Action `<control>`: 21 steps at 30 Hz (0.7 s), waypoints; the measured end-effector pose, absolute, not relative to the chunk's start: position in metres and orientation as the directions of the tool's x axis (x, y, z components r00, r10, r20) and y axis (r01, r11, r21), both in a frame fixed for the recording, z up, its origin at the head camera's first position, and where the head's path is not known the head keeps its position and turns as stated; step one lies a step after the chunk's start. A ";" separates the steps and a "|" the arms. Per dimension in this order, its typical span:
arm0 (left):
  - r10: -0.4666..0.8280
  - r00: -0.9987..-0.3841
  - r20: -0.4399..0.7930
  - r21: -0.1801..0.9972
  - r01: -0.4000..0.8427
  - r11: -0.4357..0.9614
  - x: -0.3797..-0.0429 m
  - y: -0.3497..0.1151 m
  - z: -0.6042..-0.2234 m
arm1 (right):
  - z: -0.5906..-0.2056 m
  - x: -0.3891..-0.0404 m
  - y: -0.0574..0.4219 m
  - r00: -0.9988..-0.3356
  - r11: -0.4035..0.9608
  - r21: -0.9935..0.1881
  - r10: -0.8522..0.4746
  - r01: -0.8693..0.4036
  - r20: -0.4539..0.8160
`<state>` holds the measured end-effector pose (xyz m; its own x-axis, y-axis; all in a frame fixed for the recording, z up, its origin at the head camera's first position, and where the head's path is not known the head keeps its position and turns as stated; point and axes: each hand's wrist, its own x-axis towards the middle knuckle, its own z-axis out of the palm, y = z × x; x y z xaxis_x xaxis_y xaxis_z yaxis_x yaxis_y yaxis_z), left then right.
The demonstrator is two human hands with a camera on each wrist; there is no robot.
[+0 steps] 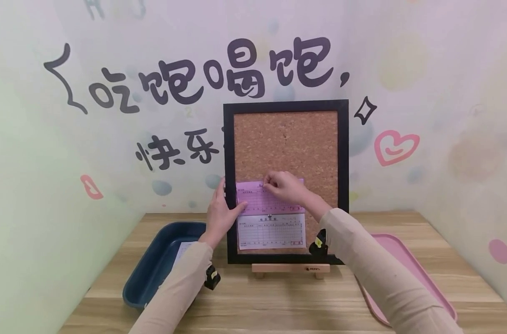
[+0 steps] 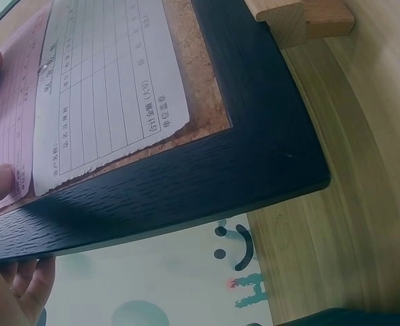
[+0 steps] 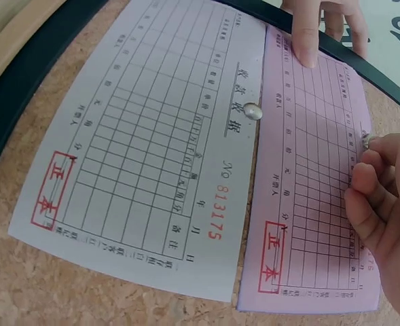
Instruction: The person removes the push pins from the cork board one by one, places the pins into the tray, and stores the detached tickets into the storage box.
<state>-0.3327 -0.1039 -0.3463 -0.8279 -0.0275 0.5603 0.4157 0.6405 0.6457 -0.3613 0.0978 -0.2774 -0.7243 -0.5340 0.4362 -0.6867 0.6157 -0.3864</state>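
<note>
A framed cork board (image 1: 316,148) stands upright on a small wooden easel (image 1: 291,268). At its lower left hangs a white receipt slip (image 1: 274,235), with a silver thumbtack (image 3: 252,111) at its top edge. Directly above is a pink receipt slip (image 1: 249,199). My left hand (image 1: 222,214) grips the left side of the black frame, fingers behind it and thumb on the pink slip. My right hand (image 1: 288,189) pinches a small shiny thumbtack (image 3: 367,141) against the pink slip's top edge; the fingers cover most of the tack.
To the left is a dark blue tray (image 1: 132,283) with white paper (image 1: 182,253) inside, partly behind the left sleeve. A pink tray (image 1: 408,260) lies at the right, partly under the right forearm. Behind the wooden table (image 1: 278,311) rises a wall with painted lettering.
</note>
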 end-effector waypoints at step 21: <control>0.002 -0.841 0.541 0.634 0.409 0.656 -0.334 -0.108 -0.342 | -0.294 -0.352 0.121 -0.750 0.583 -0.472 -0.523 -0.661 0.405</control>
